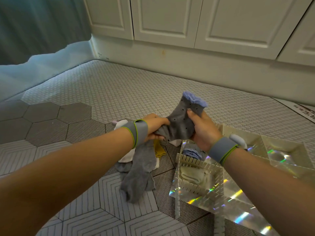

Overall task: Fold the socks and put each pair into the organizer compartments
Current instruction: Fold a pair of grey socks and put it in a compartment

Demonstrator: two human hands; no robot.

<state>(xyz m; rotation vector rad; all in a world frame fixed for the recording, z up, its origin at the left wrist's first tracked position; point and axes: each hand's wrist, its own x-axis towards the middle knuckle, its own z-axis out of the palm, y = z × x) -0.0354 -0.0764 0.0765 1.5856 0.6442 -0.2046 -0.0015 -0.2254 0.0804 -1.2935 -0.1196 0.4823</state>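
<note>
My left hand (154, 127): fingers curled tight round the foot end of the grey dotted sock (180, 125). My right hand (202, 132): clamped below its blue frilled cuff. Sock held aloft, above the loose sock pile (139, 169), beside the slotted organizer (192, 163).

Across the top runs a row of pale panelled cupboard doors (170, 19), blue curtain (34, 31) upper left, hexagon-patterned mat (119, 89) covering the floor below.

Soft, dimmish indoor light, greenish cast. Rainbow glare on organizer (238, 195) floor. Wide-angle bends cabinet doors (170, 19). Slight softness throughout.
</note>
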